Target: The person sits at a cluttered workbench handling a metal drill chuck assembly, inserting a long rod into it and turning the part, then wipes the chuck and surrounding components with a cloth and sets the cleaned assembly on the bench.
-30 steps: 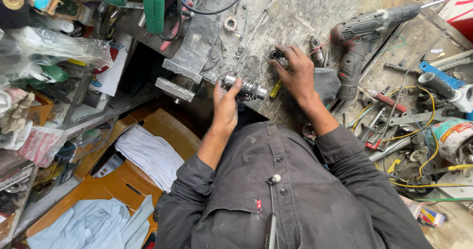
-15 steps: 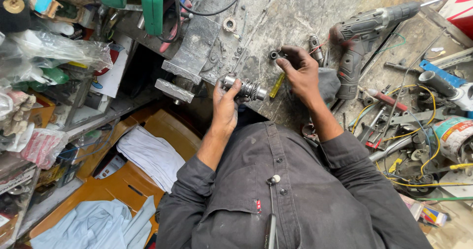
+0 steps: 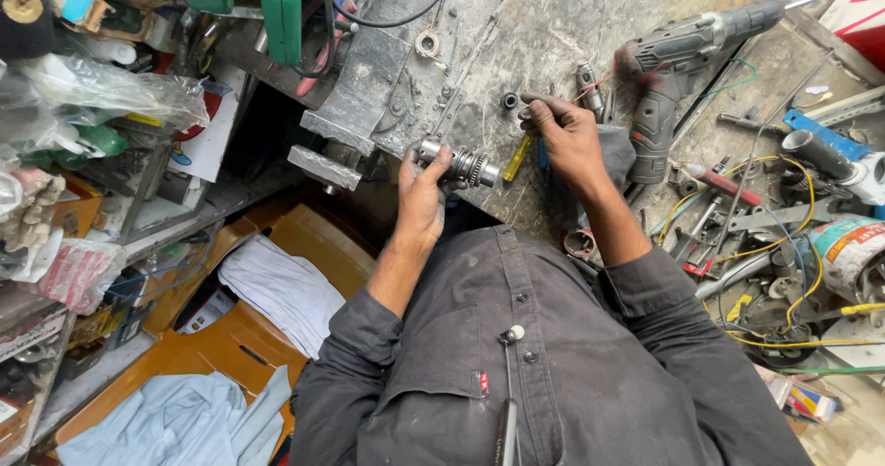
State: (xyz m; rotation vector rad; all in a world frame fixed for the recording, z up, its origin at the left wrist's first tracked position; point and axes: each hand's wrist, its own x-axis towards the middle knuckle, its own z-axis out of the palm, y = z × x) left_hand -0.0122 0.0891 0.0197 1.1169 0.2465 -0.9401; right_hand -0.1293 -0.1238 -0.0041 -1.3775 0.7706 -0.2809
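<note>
Left hand (image 3: 426, 194) covers part of geared shaft (image 3: 458, 163); right hand (image 3: 567, 134) fingertip contents too small to tell.

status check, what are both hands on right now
Left hand grips geared shaft at bench edge. Right hand fingertips on bench beside small black ring, holding nothing visible. Drill lies close right, untouched.

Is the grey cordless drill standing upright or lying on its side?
On its side: the grey cordless drill lies flat on the worn metal workbench, handle pointing toward the person.
</note>
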